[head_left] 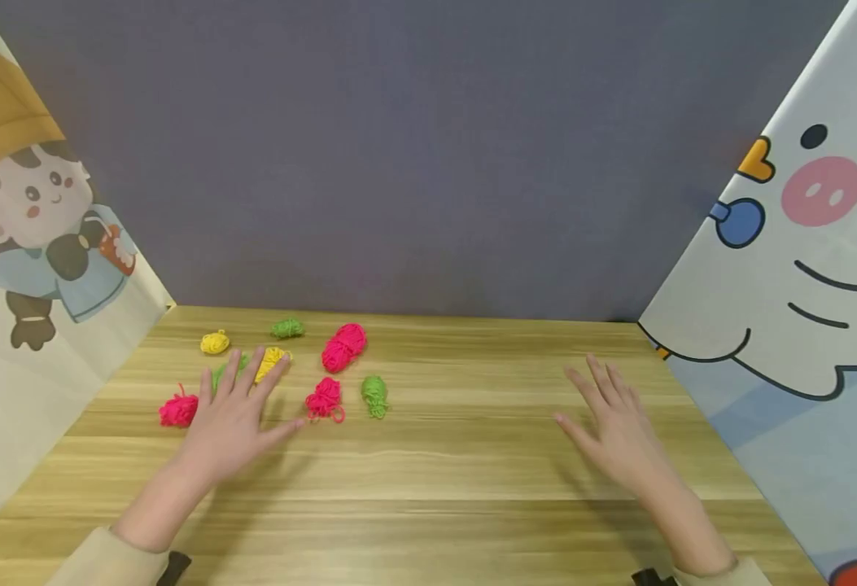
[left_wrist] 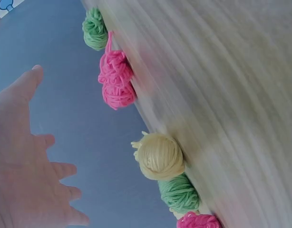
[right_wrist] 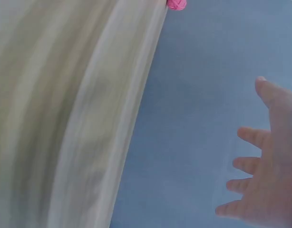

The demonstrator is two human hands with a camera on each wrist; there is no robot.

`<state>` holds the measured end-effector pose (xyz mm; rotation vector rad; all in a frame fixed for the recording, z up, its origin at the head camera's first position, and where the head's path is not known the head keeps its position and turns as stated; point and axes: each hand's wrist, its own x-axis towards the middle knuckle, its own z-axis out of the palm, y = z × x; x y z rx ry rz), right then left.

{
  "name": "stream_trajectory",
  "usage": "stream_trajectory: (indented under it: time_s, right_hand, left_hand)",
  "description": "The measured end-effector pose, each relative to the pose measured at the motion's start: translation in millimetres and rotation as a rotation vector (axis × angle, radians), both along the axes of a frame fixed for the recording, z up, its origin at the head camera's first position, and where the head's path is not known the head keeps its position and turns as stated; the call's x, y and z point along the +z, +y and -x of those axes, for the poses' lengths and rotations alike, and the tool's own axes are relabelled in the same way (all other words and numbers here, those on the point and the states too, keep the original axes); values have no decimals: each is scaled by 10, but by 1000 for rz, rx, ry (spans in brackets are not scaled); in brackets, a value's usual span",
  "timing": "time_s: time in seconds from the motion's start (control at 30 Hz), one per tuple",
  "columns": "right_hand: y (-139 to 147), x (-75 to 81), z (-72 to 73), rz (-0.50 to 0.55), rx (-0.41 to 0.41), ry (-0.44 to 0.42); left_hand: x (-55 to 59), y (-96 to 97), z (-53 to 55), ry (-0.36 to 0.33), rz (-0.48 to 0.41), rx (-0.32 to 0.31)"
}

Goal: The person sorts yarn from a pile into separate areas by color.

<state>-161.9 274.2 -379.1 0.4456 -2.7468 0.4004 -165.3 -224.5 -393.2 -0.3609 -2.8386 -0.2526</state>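
Note:
Spread wide over the left part of the table, my left hand (head_left: 229, 423) holds nothing. Around its fingertips lie small yarn bundles: a yellow one (head_left: 273, 363), a green one (head_left: 219, 374) partly hidden by the fingers, and a pink one (head_left: 179, 409) by the wrist side. Right of the thumb sit a pink bundle (head_left: 324, 398) with loose loops and a green bundle (head_left: 374, 395). Farther back are a larger pink bundle (head_left: 343, 347), a green one (head_left: 286, 328) and a yellow one (head_left: 215, 342). My right hand (head_left: 618, 431), fingers straight and apart, hovers over bare wood on the right.
The wooden table (head_left: 472, 456) meets a dark grey panel (head_left: 428, 163) at its back edge. A cartoon-printed panel (head_left: 3, 407) stands along the left side, and another printed panel (head_left: 802, 325) along the right.

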Motion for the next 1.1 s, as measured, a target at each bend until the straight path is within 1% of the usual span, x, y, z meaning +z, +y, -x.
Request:
stream_trajectory:
  time_s: [0.13,0.27,0.4,0.6,0.7,0.83,1.0,1.1]
  right_hand:
    - [-73,80,79,14,28,22]
    - [-172,160,187,28,60,31]
    - [-289,232,304,52,84,32]
    - [-500,338,443,108,116,7]
    - [-616,363,506,145,140,2]
    - [-777,357,610,181,170,47]
    - [-969,353,764,230,216,132]
    - [-1080,350,860,257,243,147]
  left_hand:
    - [25,4,33,23,-8,9]
    - [50,11,61,39,-12,1]
    - [62,24,91,35,-21,-3]
    - [31,38,163,42,-36,-7]
    - [5,52,202,43,-35,-10]
    - [-16,88,243,17,-44,-7]
    - [-44,149,291,-21,-77,-13]
    - [-78,175,321,-31,-97,-14]
